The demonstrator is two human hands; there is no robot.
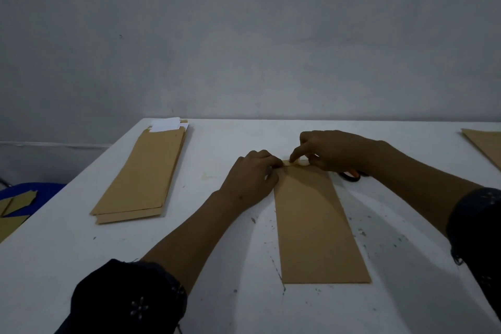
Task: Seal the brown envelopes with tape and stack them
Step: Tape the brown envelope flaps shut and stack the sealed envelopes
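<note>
A long brown envelope (315,225) lies lengthwise on the white table (217,266) in front of me. Both hands work at its far end. My left hand (250,179) has its fingers curled at the far left corner, pinching the flap edge. My right hand (332,149) presses its forefinger down on a strip of brown tape (296,163) along the flap, its other fingers curled. A stack of brown envelopes (143,176) with white paper sticking out of its far end lies at the left.
Scissors (352,175) with orange and black handles lie under my right wrist. More brown envelopes (485,144) reach in at the right edge. Left of the table, brown paper pieces (19,203) rest on a blue chair (46,188). A grey wall stands behind.
</note>
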